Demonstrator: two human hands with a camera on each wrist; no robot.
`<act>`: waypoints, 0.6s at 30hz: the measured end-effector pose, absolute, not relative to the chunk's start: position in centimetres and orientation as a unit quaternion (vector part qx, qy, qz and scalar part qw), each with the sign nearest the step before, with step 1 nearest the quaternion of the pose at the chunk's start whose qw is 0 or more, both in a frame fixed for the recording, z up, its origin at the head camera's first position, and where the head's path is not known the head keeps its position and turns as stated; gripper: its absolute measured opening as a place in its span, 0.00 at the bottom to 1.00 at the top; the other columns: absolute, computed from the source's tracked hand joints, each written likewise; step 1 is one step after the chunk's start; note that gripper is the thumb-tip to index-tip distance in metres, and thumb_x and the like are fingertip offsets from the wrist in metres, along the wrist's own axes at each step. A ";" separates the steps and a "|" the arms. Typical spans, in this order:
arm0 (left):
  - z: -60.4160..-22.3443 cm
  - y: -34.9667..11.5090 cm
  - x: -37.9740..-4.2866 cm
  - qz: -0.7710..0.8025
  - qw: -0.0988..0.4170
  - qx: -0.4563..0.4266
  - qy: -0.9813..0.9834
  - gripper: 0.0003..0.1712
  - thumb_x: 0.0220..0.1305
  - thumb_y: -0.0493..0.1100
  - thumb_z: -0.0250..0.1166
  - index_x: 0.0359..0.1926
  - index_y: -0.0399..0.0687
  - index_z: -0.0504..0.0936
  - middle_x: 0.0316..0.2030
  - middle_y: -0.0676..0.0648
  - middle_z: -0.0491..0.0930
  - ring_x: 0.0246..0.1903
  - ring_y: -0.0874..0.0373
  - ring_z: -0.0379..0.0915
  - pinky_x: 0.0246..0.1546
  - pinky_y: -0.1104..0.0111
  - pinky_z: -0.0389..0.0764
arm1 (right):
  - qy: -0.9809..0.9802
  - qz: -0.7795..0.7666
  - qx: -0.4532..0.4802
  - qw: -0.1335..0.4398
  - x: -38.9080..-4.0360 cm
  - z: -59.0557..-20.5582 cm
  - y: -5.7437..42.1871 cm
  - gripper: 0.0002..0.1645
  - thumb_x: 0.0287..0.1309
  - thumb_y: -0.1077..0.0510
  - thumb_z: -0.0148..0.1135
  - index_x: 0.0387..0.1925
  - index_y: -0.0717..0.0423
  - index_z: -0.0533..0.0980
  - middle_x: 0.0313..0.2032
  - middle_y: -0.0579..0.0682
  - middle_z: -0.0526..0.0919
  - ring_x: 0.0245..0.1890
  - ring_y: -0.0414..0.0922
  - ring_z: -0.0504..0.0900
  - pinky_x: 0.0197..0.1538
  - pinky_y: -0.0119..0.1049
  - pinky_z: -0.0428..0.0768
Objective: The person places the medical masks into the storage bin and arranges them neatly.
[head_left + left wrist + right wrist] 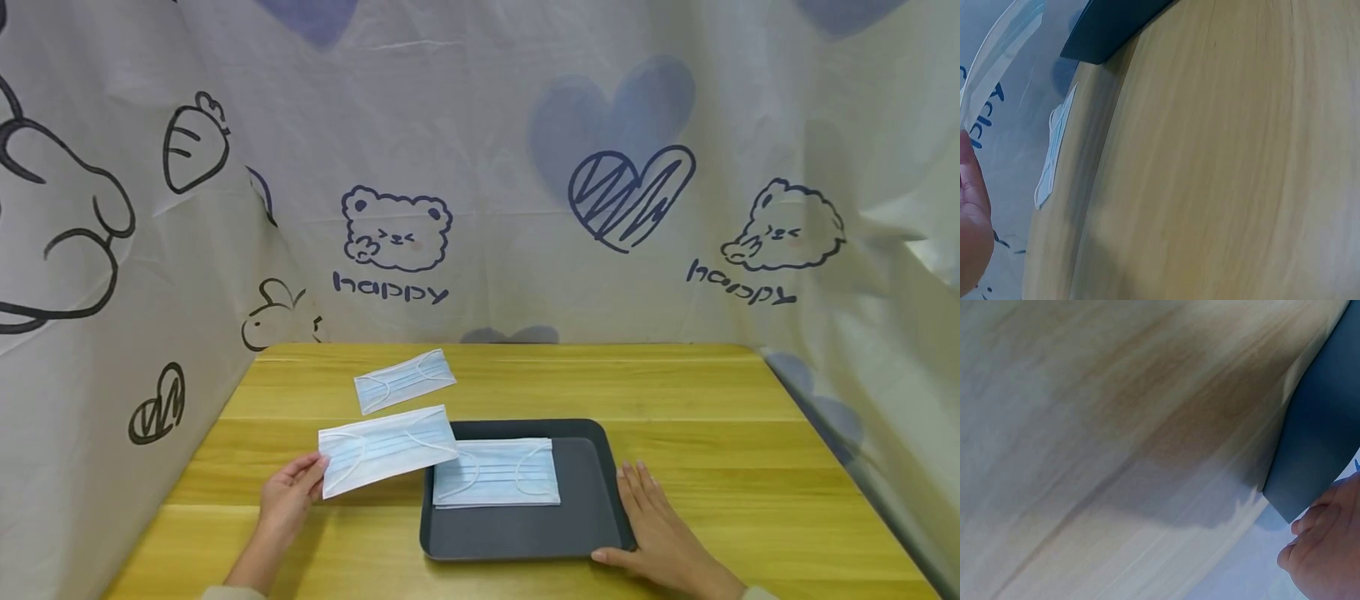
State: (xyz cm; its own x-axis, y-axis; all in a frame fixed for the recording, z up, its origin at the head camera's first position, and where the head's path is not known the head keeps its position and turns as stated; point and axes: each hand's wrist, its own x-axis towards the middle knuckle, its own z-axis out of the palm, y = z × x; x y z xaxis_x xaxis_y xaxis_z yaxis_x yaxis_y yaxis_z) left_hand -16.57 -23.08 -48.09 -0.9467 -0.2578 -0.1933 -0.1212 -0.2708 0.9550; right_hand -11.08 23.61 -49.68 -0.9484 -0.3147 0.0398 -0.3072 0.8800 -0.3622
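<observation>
My left hand (288, 492) pinches one short end of a pale blue face mask (386, 450), thumb on the near face. The mask's right end overlaps the tray's left rim in the head view. A dark grey tray (525, 533) has more face masks (495, 473) lying flat in its left part, apparently stacked; how many is unclear. Another face mask (405, 381) lies on the table behind the held one. My right hand (663, 533) rests against the tray's right side with fingers fairly straight, its thumb by the front right corner.
Everything stands on a yellow wood-grain table (750, 467). A pale curtain (495, 167) with printed hearts and bears hangs behind the table and along both sides.
</observation>
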 end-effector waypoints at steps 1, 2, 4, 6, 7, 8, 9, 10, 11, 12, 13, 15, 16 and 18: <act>-48.2 -22.9 -16.6 -0.784 0.043 0.150 -0.600 0.20 0.60 0.31 0.59 0.20 0.61 0.81 0.22 0.62 0.79 0.25 0.72 0.74 0.27 0.81 0.78 | 0.969 -0.185 -0.160 0.010 -11.1 -49.7 23.6 0.65 0.46 0.28 0.59 0.68 0.70 0.49 0.70 0.68 0.46 0.73 0.56 0.38 0.59 0.14 0.16; -48.3 -22.7 -16.6 -0.787 0.043 0.140 -0.599 0.20 0.60 0.31 0.60 0.21 0.61 0.81 0.22 0.62 0.79 0.25 0.72 0.74 0.27 0.80 0.78 | 0.969 -0.186 -0.160 0.009 -11.1 -49.7 23.6 0.65 0.46 0.28 0.59 0.68 0.70 0.49 0.70 0.68 0.46 0.73 0.56 0.38 0.59 0.14 0.16; -48.6 -22.4 -16.6 -0.791 0.043 0.124 -0.598 0.18 0.60 0.32 0.61 0.21 0.62 0.82 0.22 0.62 0.80 0.25 0.72 0.74 0.27 0.80 0.78 | 0.969 -0.186 -0.160 0.009 -11.1 -49.7 23.6 0.65 0.46 0.28 0.59 0.68 0.70 0.49 0.70 0.68 0.46 0.73 0.56 0.38 0.59 0.13 0.16; -48.9 -22.1 -16.6 -0.796 0.044 0.103 -0.595 0.16 0.59 0.33 0.62 0.23 0.60 0.83 0.23 0.62 0.80 0.25 0.72 0.75 0.27 0.80 0.78 | 0.969 -0.186 -0.160 0.008 -11.1 -49.7 23.6 0.65 0.46 0.28 0.59 0.68 0.70 0.49 0.70 0.68 0.46 0.73 0.57 0.38 0.59 0.13 0.16; -49.0 -21.9 -16.7 -0.796 0.044 0.097 -0.595 0.15 0.59 0.33 0.62 0.24 0.60 0.83 0.23 0.62 0.81 0.25 0.72 0.75 0.27 0.80 0.78 | 0.969 -0.187 -0.160 0.008 -11.1 -49.7 23.6 0.65 0.46 0.28 0.59 0.68 0.70 0.50 0.70 0.68 0.46 0.73 0.57 0.38 0.59 0.13 0.16; -49.1 -21.8 -16.7 -0.796 0.043 0.095 -0.597 0.14 0.58 0.34 0.63 0.24 0.60 0.83 0.24 0.62 0.81 0.25 0.72 0.75 0.27 0.80 0.78 | 0.969 -0.186 -0.160 0.009 -11.1 -49.7 23.6 0.65 0.46 0.28 0.59 0.68 0.70 0.50 0.70 0.68 0.46 0.73 0.56 0.38 0.59 0.13 0.16; -49.1 -21.6 -16.7 -0.795 0.041 0.094 -0.597 0.14 0.58 0.34 0.63 0.24 0.60 0.83 0.24 0.62 0.81 0.25 0.72 0.75 0.27 0.80 0.78 | 0.969 -0.187 -0.160 0.010 -11.0 -49.7 23.6 0.65 0.46 0.28 0.59 0.68 0.70 0.50 0.70 0.68 0.46 0.73 0.56 0.38 0.59 0.13 0.16; -49.1 -21.3 -16.7 -0.793 0.038 0.095 -0.600 0.14 0.58 0.34 0.63 0.24 0.61 0.82 0.24 0.62 0.80 0.25 0.72 0.74 0.27 0.80 0.78 | 0.969 -0.187 -0.160 0.010 -11.0 -49.7 23.6 0.65 0.46 0.28 0.59 0.68 0.71 0.50 0.70 0.68 0.46 0.73 0.56 0.38 0.59 0.13 0.16; -49.0 -21.1 -16.8 -0.793 0.034 0.098 -0.601 0.15 0.59 0.34 0.62 0.24 0.61 0.82 0.24 0.62 0.80 0.25 0.72 0.74 0.27 0.80 0.78 | 0.969 -0.186 -0.161 0.010 -11.0 -49.7 23.6 0.65 0.46 0.28 0.59 0.68 0.71 0.50 0.70 0.68 0.46 0.73 0.56 0.38 0.59 0.13 0.16; -49.0 -20.8 -16.9 -0.790 0.030 0.103 -0.604 0.15 0.59 0.33 0.62 0.24 0.60 0.82 0.24 0.62 0.80 0.25 0.72 0.74 0.27 0.80 0.78 | 0.969 -0.186 -0.160 0.010 -11.0 -49.7 23.6 0.65 0.46 0.28 0.60 0.68 0.71 0.50 0.70 0.68 0.46 0.73 0.56 0.38 0.59 0.14 0.16; -48.8 -20.5 -16.9 -0.784 0.023 0.115 -0.609 0.16 0.59 0.33 0.61 0.23 0.62 0.81 0.23 0.62 0.79 0.25 0.72 0.73 0.27 0.80 0.77 | 0.969 -0.185 -0.160 0.010 -11.0 -49.7 23.6 0.65 0.45 0.28 0.60 0.68 0.71 0.50 0.70 0.68 0.46 0.73 0.57 0.38 0.59 0.14 0.16; -48.6 -19.9 -17.0 -0.780 0.014 0.124 -0.613 0.18 0.60 0.32 0.60 0.22 0.61 0.81 0.23 0.62 0.79 0.25 0.72 0.73 0.27 0.80 0.77 | 0.970 -0.184 -0.160 0.009 -11.0 -49.7 23.6 0.65 0.45 0.28 0.60 0.68 0.71 0.50 0.70 0.68 0.47 0.73 0.57 0.38 0.59 0.14 0.16; -48.6 -19.6 -17.1 -0.779 0.010 0.128 -0.614 0.18 0.60 0.31 0.59 0.22 0.61 0.80 0.22 0.62 0.79 0.25 0.71 0.73 0.27 0.80 0.77 | 0.970 -0.183 -0.160 0.009 -11.0 -49.7 23.6 0.65 0.45 0.28 0.60 0.68 0.71 0.50 0.70 0.68 0.47 0.73 0.57 0.39 0.59 0.14 0.17; -48.5 -19.0 -17.2 -0.778 0.006 0.135 -0.614 0.19 0.61 0.31 0.59 0.22 0.60 0.80 0.22 0.62 0.78 0.24 0.71 0.72 0.27 0.80 0.77 | 0.970 -0.183 -0.159 0.009 -11.0 -49.8 23.6 0.65 0.45 0.28 0.60 0.68 0.71 0.50 0.70 0.68 0.46 0.73 0.57 0.38 0.59 0.14 0.17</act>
